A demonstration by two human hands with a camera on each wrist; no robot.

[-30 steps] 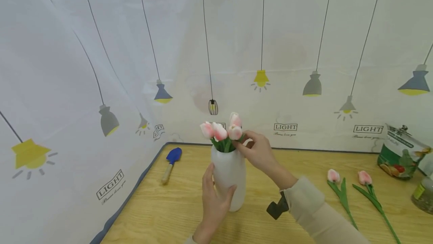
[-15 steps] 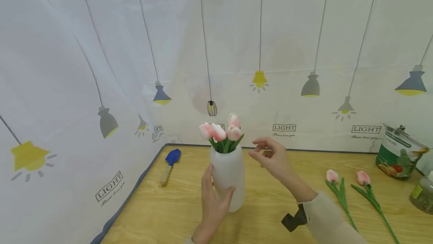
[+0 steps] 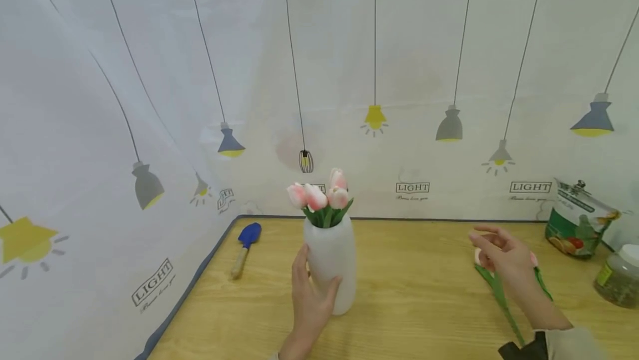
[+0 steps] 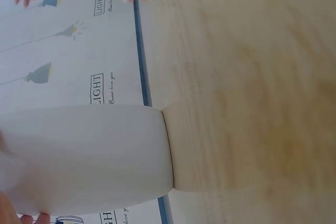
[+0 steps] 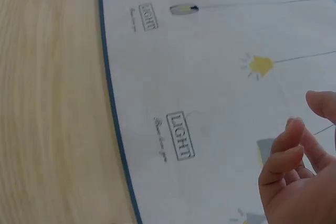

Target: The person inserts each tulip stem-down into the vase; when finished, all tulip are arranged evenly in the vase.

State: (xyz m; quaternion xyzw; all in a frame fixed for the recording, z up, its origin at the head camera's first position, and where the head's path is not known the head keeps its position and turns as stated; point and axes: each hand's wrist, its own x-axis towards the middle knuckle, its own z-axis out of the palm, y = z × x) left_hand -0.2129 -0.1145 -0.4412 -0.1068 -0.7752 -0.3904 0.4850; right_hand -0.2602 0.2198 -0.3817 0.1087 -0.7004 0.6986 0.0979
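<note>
A tall white vase (image 3: pixel 333 257) stands upright on the table, and my left hand (image 3: pixel 312 310) grips its lower side with the thumb across the front. Pink-and-white tulips (image 3: pixel 317 197), several of them, rise from its mouth with green leaves. My right hand (image 3: pixel 509 263) is raised over two tulips lying at the right, its fingers loosely bent and nothing held. It partly covers the nearer lying tulip (image 3: pixel 500 292) and most of the farther one (image 3: pixel 543 283). In the right wrist view the right hand (image 5: pixel 299 182) shows thumb and fingertips apart.
A small trowel (image 3: pixel 246 246) with blue blade and wooden handle lies left of the vase. At the back right stand a green-and-white printed bag (image 3: pixel 574 224) and a lidded jar (image 3: pixel 618 277). A lamp-printed sheet (image 3: pixel 424 155) walls the table's back and left.
My right hand has let go of the tulips in the vase and moved right to above the lying ones. The left hand keeps its hold on the vase.
</note>
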